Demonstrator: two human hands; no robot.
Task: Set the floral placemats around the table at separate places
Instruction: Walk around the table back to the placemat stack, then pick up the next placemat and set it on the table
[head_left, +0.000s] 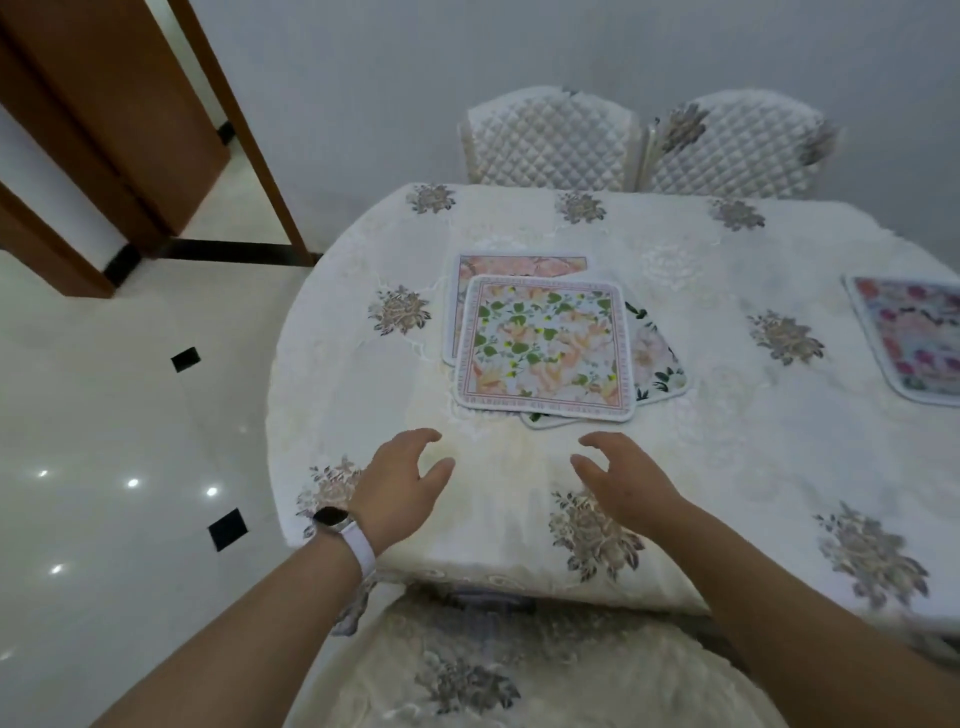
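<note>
A loose stack of floral placemats lies near the middle of the table. On top is a mat with green leaves and peach flowers (543, 345). Under it show a pink mat (519, 266) at the back left and a white-flowered mat (657, 358) at the right. Another mat with pink and purple flowers (914, 335) lies alone at the right edge of the view. My left hand (402, 480) and my right hand (621, 480) hover just in front of the stack, fingers spread, holding nothing and touching no mat.
The table (727, 457) wears a cream cloth with embroidered flowers. Two quilted chairs (548, 137) (732, 143) stand at its far side, and a covered chair (493, 670) is right below me. At the left is glossy tiled floor and a brown door frame (119, 119).
</note>
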